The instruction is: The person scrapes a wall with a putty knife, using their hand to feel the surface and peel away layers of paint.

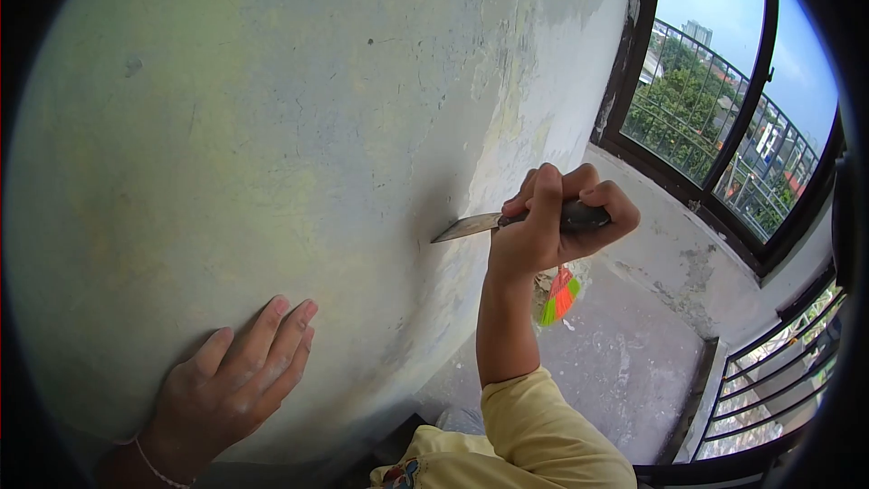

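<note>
My right hand point(552, 217) is wrapped round the dark handle of a scraper point(471, 226). Its flat metal blade points left, with the edge right at the painted wall point(299, 127). Patches of worn green, grey and bluish paint cover that wall, with cracks and flaking near its right side. Lower left, my left hand point(240, 380) lies against the wall with fingers stretched out and holds nothing. Pale dust shows on its fingers, and a thin bracelet circles the wrist.
A dark-framed window point(715, 100) fills the upper right, with trees and buildings outside. Below my right hand, an orange and green broom head point(561, 297) shows over the speckled grey floor point(615, 371). Black metal railings point(769, 380) stand at the lower right.
</note>
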Motion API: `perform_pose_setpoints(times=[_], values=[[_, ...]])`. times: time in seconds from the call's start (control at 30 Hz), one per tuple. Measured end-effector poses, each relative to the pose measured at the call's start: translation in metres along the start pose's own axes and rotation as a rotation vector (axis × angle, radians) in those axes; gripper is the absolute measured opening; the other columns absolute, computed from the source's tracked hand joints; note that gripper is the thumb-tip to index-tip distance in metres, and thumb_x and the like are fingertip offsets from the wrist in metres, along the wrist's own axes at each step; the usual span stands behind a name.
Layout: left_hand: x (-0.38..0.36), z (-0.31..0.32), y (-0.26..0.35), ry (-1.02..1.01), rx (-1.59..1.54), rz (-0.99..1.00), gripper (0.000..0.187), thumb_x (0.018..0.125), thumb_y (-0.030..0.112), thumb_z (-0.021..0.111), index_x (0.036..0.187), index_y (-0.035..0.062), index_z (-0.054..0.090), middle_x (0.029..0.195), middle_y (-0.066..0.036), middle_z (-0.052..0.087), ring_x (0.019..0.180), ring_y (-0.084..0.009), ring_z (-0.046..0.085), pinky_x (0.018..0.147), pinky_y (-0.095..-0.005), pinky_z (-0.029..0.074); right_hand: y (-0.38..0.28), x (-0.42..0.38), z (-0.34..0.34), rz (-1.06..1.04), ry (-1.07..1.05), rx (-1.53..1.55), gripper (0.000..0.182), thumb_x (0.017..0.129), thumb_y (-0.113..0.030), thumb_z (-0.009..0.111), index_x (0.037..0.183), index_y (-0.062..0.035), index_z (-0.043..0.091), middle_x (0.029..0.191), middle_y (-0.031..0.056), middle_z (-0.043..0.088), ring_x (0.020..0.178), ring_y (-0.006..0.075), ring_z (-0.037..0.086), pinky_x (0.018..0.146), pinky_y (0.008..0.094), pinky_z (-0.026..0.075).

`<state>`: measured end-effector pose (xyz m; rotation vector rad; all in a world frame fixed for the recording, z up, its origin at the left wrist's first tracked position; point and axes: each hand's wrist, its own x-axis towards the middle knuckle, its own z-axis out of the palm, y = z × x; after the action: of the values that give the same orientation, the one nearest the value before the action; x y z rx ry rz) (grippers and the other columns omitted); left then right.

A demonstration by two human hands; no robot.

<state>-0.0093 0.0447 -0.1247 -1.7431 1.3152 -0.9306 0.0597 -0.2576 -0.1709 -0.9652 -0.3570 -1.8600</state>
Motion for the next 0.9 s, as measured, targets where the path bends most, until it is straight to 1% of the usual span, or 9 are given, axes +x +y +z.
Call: perform_pose_setpoints(times=[0.13,0.2,0.27,0.4,0.6,0.67,0.73,0.8,0.9], values=[[0.0,0.0,0.001,-0.011,-0.023,0.01,0.027,0.086,0.014,0.057,0.111,0.0171,0.068,0.134,0.002,0.063,0.127,-0.0181,0.053,0.094,-0.033,0.039,-0.016,0.01,0.002,0.122,0.016,0.1,0.037,0.079,0.015,0.052,0.098,-0.0122,0.036,0.059,-0.0003,0.036,0.034,0.0053,0.031,0.03,0.0193,0.029],[0.002,0.0,-0.002,-0.01,0.007,0.009,0.028,0.086,0.014,0.057,0.111,0.0173,0.068,0.134,0.002,0.063,0.127,-0.0181,0.054,0.095,-0.033,0.039,-0.037,0.028,-0.002,0.0,0.1,0.138,0.037,0.082,0.014,0.053,0.098,-0.0116,0.032,0.061,0.0005,0.038,0.034,0.0055,0.032,0.03,0.0193,0.034],[0.002,-0.005,0.0,-0.052,0.016,-0.014,0.019,0.098,0.021,0.053,0.112,0.0179,0.066,0.136,0.006,0.062,0.129,-0.0125,0.052,0.097,-0.029,0.038,-0.043,0.033,-0.011,-0.025,0.191,0.171,0.033,0.083,0.011,0.052,0.098,-0.0119,0.033,0.061,0.0005,0.039,0.034,0.0055,0.031,0.03,0.0195,0.032],[0.0,-0.003,-0.001,-0.02,0.034,0.0,0.028,0.087,0.016,0.057,0.113,0.0175,0.067,0.135,0.002,0.062,0.127,-0.0176,0.053,0.095,-0.0325,0.039,0.024,-0.03,0.0,0.359,-0.104,-0.237,0.032,0.083,0.013,0.053,0.095,-0.0099,0.035,0.069,-0.0005,0.041,0.04,0.0033,0.035,0.031,0.0197,0.034],[-0.003,0.001,0.002,-0.023,0.006,0.018,0.027,0.088,0.016,0.057,0.114,0.0174,0.067,0.136,0.002,0.061,0.128,-0.0166,0.052,0.095,-0.0327,0.039,-0.032,0.037,-0.025,-0.056,0.222,0.114,0.034,0.08,0.014,0.049,0.097,-0.011,0.034,0.056,-0.0001,0.035,0.033,0.0058,0.032,0.032,0.0187,0.031],[0.0,-0.002,0.002,-0.024,0.03,-0.034,0.019,0.095,0.023,0.057,0.111,0.0194,0.067,0.136,0.008,0.062,0.128,-0.0098,0.052,0.097,-0.0287,0.036,-0.024,0.031,-0.019,-0.062,0.277,0.115,0.032,0.081,0.013,0.052,0.096,-0.0104,0.036,0.059,0.0003,0.038,0.035,0.0053,0.035,0.033,0.0191,0.031],[0.001,-0.003,0.004,-0.025,0.016,-0.046,0.018,0.095,0.023,0.058,0.11,0.0193,0.067,0.135,0.008,0.062,0.127,-0.0097,0.052,0.096,-0.0283,0.037,0.009,-0.011,-0.006,0.209,0.12,0.054,0.032,0.082,0.013,0.054,0.096,-0.0098,0.037,0.064,0.0008,0.041,0.038,0.0045,0.038,0.034,0.0188,0.033],[0.002,-0.005,0.003,-0.029,0.009,-0.056,0.017,0.095,0.022,0.058,0.11,0.0193,0.067,0.135,0.008,0.062,0.127,-0.0097,0.052,0.095,-0.028,0.037,0.04,-0.053,-0.022,0.219,-0.175,-0.276,0.032,0.083,0.013,0.055,0.097,-0.0095,0.037,0.068,0.0014,0.043,0.041,0.004,0.04,0.034,0.0189,0.035],[0.001,-0.004,0.001,-0.048,-0.001,-0.035,0.017,0.095,0.021,0.058,0.109,0.0196,0.067,0.134,0.008,0.062,0.126,-0.0094,0.052,0.093,-0.0275,0.038,-0.001,-0.019,-0.022,0.191,0.041,0.046,0.033,0.084,0.013,0.055,0.096,-0.0108,0.035,0.066,0.0012,0.041,0.038,0.0044,0.035,0.03,0.0203,0.033]])
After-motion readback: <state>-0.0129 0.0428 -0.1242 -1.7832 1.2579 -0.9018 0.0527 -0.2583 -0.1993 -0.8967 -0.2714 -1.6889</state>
